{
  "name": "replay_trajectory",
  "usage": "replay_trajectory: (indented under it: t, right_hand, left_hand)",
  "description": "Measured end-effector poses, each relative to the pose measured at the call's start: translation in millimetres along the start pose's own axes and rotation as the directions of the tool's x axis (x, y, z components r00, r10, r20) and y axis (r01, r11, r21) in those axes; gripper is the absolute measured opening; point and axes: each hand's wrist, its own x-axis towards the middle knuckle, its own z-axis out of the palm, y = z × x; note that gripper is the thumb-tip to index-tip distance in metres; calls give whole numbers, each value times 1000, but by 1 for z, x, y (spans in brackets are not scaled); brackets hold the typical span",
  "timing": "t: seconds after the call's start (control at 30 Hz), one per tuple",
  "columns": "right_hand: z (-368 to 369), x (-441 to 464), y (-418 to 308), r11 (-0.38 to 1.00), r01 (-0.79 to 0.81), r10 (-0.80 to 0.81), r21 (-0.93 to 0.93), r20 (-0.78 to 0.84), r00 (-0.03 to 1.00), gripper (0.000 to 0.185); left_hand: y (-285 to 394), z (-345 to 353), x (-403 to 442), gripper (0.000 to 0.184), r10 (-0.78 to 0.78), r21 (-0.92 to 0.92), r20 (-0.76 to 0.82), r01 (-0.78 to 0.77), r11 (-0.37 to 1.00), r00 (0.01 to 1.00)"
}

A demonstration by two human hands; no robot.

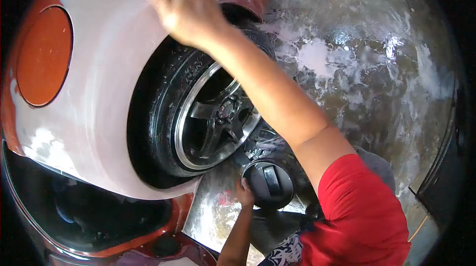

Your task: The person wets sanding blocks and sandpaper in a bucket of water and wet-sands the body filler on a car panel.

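My right hand (191, 11), blurred by motion, is closed against the pale, sanded-looking fender (106, 53) of an orange-red car. A dark edge of something shows at its fingers, but I cannot make out what it is. My left hand (245, 194) grips the rim of a round black bucket (286, 203) low down beside the wheel. Greyish liquid and a dark rectangular block (272, 181) are inside the bucket. My right forearm passes in front of part of the wheel (218, 112).
An orange round fuel flap (44, 55) sits in the fender at left. Below is the dark car window (94, 216). The wet concrete floor (367, 82) bears milky white streaks and puddles. A dark tyre (163, 112) fills the wheel arch.
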Motion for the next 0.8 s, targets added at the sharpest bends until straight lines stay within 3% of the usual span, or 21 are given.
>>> replay_trajectory:
  t: [0.07,0.17,0.3,0.37,0.43,0.47,0.57,0.63,0.73,0.8]
  right_hand:
    - [-10,22,26,938,-337,344,80,-108,933,78]
    - [4,31,19,875,-481,484,59,-166,859,84]
    - [14,1,-5,965,-257,253,-56,-75,965,86]
    - [-12,33,11,866,-487,499,114,-135,856,86]
    - [4,35,60,914,-402,405,62,-218,888,87]
    - [8,35,52,906,-417,421,67,-224,879,87]
    - [24,10,-21,892,-435,452,124,-253,855,83]
    - [50,-32,-80,941,-324,338,97,-296,894,82]
    - [89,-122,-152,984,-76,98,161,-133,986,81]
    - [103,-168,-167,922,51,-76,383,49,996,80]
  left_hand:
    - [-4,2,0,57,-28,44,22,27,999,999]
    - [5,-1,-2,56,8,-18,6,-7,1000,1000]
    - [-6,4,6,56,54,-46,7,-54,997,998]
    - [-10,4,3,56,35,-17,2,-35,999,999]
    - [10,-3,-4,56,-16,39,17,15,999,1000]
    - [11,-2,-3,56,-2,8,9,2,1000,1000]
    - [3,-2,-1,56,48,-18,-22,-48,999,999]
    - [-4,2,2,57,102,30,-36,-101,994,994]
    - [15,-1,-8,59,97,-127,-32,-100,987,995]
    - [35,-8,-13,60,76,-168,9,-73,983,997]
